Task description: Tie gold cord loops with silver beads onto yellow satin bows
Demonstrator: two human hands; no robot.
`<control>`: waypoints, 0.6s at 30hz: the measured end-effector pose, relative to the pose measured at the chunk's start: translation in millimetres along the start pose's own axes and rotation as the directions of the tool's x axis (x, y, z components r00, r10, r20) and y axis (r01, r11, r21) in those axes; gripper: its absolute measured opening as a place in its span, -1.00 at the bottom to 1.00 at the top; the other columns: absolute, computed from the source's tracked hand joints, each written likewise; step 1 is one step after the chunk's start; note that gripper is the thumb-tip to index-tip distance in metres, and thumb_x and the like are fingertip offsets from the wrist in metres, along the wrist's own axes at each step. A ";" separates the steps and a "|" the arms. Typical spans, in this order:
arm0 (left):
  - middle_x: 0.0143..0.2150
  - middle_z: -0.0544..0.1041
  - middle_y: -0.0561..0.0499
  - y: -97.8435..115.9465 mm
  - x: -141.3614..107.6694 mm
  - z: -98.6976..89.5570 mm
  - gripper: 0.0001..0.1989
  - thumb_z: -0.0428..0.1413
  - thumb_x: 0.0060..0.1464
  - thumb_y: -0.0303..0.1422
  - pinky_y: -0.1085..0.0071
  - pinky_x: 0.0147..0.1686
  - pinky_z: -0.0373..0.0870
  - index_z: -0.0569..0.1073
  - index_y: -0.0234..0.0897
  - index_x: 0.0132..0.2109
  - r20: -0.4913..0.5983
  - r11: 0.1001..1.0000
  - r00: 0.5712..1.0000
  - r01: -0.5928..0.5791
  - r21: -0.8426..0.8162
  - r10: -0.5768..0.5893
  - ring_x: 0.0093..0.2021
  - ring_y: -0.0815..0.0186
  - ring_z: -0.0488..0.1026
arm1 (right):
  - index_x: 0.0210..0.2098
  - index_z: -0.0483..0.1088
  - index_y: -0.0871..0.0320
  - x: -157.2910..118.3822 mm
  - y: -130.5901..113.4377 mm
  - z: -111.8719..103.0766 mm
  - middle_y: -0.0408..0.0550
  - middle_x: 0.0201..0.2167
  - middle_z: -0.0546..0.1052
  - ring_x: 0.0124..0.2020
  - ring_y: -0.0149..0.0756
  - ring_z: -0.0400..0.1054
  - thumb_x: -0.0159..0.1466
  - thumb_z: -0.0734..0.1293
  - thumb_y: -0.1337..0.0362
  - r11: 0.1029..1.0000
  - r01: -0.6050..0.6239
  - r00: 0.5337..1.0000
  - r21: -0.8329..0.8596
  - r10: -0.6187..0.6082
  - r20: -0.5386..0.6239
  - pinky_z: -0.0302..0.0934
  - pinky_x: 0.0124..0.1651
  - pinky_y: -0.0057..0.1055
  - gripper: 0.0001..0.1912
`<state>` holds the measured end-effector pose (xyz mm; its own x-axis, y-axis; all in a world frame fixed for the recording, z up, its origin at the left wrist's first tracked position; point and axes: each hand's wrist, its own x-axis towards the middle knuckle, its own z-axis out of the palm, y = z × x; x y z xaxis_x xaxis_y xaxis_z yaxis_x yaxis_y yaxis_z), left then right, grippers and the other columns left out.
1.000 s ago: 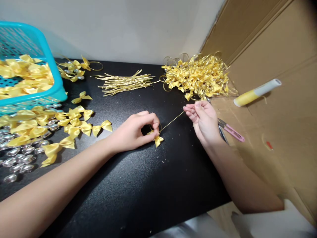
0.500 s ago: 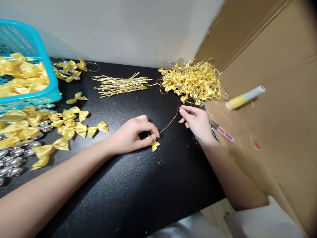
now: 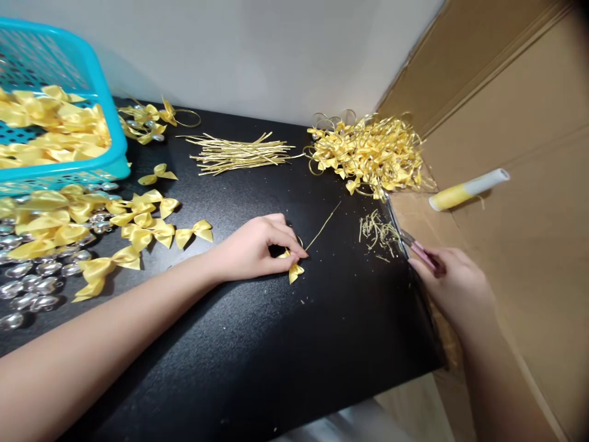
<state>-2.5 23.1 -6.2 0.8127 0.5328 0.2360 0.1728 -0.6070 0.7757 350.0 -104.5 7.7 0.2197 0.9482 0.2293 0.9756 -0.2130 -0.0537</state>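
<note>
My left hand [image 3: 271, 248] is closed in a pinch on a yellow ribbon bow [image 3: 296, 272] on the black table. A thin gold twist wire [image 3: 324, 226] sticks out from those fingertips toward the upper right, its far end free. At the table's right edge, my right hand [image 3: 453, 285] has its fingers round the handle of pink-handled snips [image 3: 421, 250]; the blades point up and left. Short wire clippings [image 3: 378, 230] lie just left of the snips. The fingers hide part of the bow and most of the handle.
Behind the hands lie a bundle of gold wires [image 3: 242, 152] and a heap of looped bows [image 3: 372, 150]. On the left are a blue basket [image 3: 118, 153] of bows, loose bows [image 3: 147, 230] and silver beads [image 3: 34, 285]. Cardboard [image 3: 515, 245] with a tube [image 3: 469, 189] borders the right.
My right hand has let go of the wire's end, moved right and down, and taken hold of the pink-handled snips. The clippings now show. My left hand still pinches the bow; the view has shifted slightly.
</note>
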 end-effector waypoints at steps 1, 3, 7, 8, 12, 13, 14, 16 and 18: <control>-0.29 0.67 0.04 -0.4 -0.3 0.0 -0.84 0.17 0.10 -0.45 0.42 -0.24 0.32 0.64 -0.24 -0.20 0.001 1.000 1.000 0.001 0.001 -0.001 -0.34 0.35 0.42 | -0.19 0.50 0.13 -1.4 0.1 2.3 0.09 -0.24 0.56 -0.28 -0.08 0.42 0.25 0.28 0.00 1.000 0.001 1.000 0.028 0.000 -0.006 0.27 -0.23 -0.20 -0.65; -0.28 0.68 0.03 -1.0 -0.6 -0.2 -0.84 0.19 0.08 -0.45 0.42 -0.24 0.33 0.64 -0.25 -0.20 0.006 1.000 1.000 0.000 0.002 0.000 -0.34 0.34 0.42 | -0.22 0.49 0.12 -2.4 -0.5 6.1 0.07 -0.27 0.55 -0.30 -0.12 0.40 0.26 0.27 0.01 0.998 0.003 1.000 0.069 -0.002 -0.014 0.26 -0.23 -0.22 -0.67; -0.27 0.68 0.02 -0.4 -0.6 -1.9 -0.84 0.21 0.06 -0.45 0.43 -0.24 0.34 0.64 -0.23 -0.20 0.017 1.000 1.000 -0.010 -0.005 0.010 -0.32 0.33 0.44 | -0.32 0.46 0.14 -2.7 -2.1 7.7 0.10 -0.33 0.54 -0.30 -0.08 0.37 0.28 0.23 -0.02 0.996 -0.006 1.000 0.085 0.007 -0.022 0.23 -0.19 -0.16 -0.64; -0.27 0.68 0.01 0.0 -0.7 -2.7 -0.84 0.21 0.05 -0.44 0.42 -0.23 0.34 0.64 -0.23 -0.20 0.019 1.000 1.000 -0.013 -0.007 0.013 -0.31 0.33 0.45 | -0.34 0.45 0.13 -3.1 -3.2 6.3 0.11 -0.34 0.54 -0.29 -0.07 0.37 0.29 0.22 -0.03 0.996 -0.014 1.000 0.092 0.015 -0.014 0.22 -0.16 -0.14 -0.63; -0.24 0.68 0.00 0.4 -1.4 -5.6 -0.80 0.21 0.01 -0.47 0.41 -0.23 0.35 0.64 -0.26 -0.18 0.035 1.000 0.999 -0.009 -0.011 0.010 -0.30 0.32 0.45 | -0.28 0.43 0.09 -7.2 -21.5 -6.2 0.11 -0.26 0.57 -0.21 -0.06 0.41 0.29 0.23 -0.03 0.975 -0.052 0.998 0.215 0.060 -0.031 0.20 -0.05 -0.10 -0.67; -0.23 0.68 0.00 0.1 -1.5 -6.1 -0.79 0.20 0.00 -0.48 0.41 -0.23 0.35 0.64 -0.26 -0.18 0.041 1.000 0.999 -0.007 -0.012 0.007 -0.30 0.32 0.45 | -0.24 0.42 0.09 -9.0 -31.3 -10.1 0.09 -0.24 0.57 -0.20 -0.07 0.42 0.29 0.24 -0.03 0.956 -0.068 0.997 0.285 0.074 -0.010 0.23 -0.07 -0.12 -0.67; -0.23 0.68 0.00 -0.3 -1.6 -6.4 -0.77 0.19 0.00 -0.49 0.41 -0.23 0.35 0.64 -0.25 -0.17 0.045 1.000 0.999 -0.005 -0.013 0.005 -0.30 0.31 0.44 | -0.20 0.41 0.09 -10.9 -43.2 -13.9 0.06 -0.24 0.57 -0.23 -0.11 0.43 0.29 0.24 -0.02 0.924 -0.094 0.995 0.371 0.081 0.051 0.26 -0.13 -0.17 -0.68; -0.22 0.68 0.00 -1.1 -1.6 -6.7 -0.76 0.17 0.01 -0.50 0.41 -0.23 0.35 0.64 -0.24 -0.16 0.049 1.000 0.999 -0.002 -0.018 0.003 -0.29 0.31 0.45 | -0.17 0.39 0.10 -14.5 -72.1 -20.0 -0.01 -0.31 0.56 -0.32 -0.21 0.45 0.32 0.22 0.03 0.829 -0.123 0.970 0.546 -0.015 0.242 0.29 -0.24 -0.28 -0.71; -0.22 0.68 0.00 -1.4 -1.5 -6.9 -0.76 0.17 0.02 -0.48 0.41 -0.23 0.36 0.63 -0.24 -0.15 0.052 1.000 0.999 0.001 -0.018 0.000 -0.28 0.31 0.45 | -0.19 0.37 0.10 -16.8 -102.4 -22.8 -0.04 -0.33 0.53 -0.34 -0.28 0.42 0.33 0.22 0.13 0.773 -0.101 0.917 0.627 -0.172 0.360 0.28 -0.27 -0.34 -0.79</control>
<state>-7.8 27.2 -3.6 0.8405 0.5016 0.2049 0.1638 -0.5957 0.7863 246.4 -104.0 31.5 0.0332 0.9909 -0.1301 0.7303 -0.1129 -0.6738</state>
